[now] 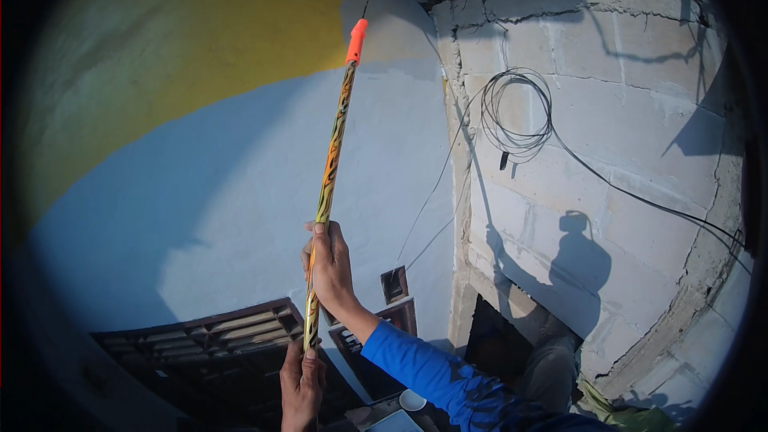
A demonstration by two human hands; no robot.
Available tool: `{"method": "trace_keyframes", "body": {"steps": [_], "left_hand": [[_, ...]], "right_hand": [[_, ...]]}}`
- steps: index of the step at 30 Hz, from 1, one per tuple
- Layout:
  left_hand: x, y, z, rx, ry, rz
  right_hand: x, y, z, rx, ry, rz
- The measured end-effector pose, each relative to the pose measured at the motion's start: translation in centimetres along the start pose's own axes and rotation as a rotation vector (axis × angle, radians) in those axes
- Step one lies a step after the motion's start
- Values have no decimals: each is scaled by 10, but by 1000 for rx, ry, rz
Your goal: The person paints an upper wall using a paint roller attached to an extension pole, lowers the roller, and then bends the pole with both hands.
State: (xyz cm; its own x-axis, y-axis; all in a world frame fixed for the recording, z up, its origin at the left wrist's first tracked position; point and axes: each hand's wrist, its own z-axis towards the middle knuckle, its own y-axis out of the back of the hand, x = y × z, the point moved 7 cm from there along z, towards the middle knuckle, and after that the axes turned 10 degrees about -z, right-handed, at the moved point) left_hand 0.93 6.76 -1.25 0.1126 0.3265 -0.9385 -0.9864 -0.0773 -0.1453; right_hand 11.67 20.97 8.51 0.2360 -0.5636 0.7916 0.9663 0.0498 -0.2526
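Observation:
A long pole (334, 152) with a yellow, orange and black pattern leans up across the middle of the view. At its top sits a bright orange end piece (357, 42), from which a thin metal rod (367, 3) with a bent tip sticks out. My right hand (330, 268), in a blue sleeve, is closed round the pole at mid-height. Lower down, my left hand (302, 384) grips the same pole near its visible bottom. The rod's tip shows against the painted wall (264, 168), yellow above and pale blue below; whether it touches cannot be told.
A coil of dark cable (516, 112) hangs on the bare block wall (632, 152) at right, one strand running to the right. Slatted wooden vents (216, 332) line the wall's lower part. A white bowl (412, 400) sits at the bottom. Shadows fall on the block wall.

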Motion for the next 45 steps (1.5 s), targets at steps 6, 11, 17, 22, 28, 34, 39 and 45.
{"method": "trace_keyframes", "body": {"steps": [6,11,17,22,28,34,39,45], "left_hand": [[6,-1,-10,7,-9,35],[11,-7,-11,14,65,6],[5,-6,9,71,-2,30],[30,-5,-13,-28,56,-87],[14,-13,17,105,-28,30],[32,-8,-9,-50,12,-117],[23,-15,11,98,-11,27],[28,-15,1,76,33,30]], "right_hand": [[-5,3,-10,-9,25,9],[-9,10,-12,-1,-9,-2],[-1,9,9,-26,17,-26],[-15,17,-13,0,27,-12],[-1,20,13,-33,8,-27],[-18,23,-7,-17,14,-35],[-5,27,6,-36,-15,-52],[-15,28,-5,-33,-2,-24]]}}
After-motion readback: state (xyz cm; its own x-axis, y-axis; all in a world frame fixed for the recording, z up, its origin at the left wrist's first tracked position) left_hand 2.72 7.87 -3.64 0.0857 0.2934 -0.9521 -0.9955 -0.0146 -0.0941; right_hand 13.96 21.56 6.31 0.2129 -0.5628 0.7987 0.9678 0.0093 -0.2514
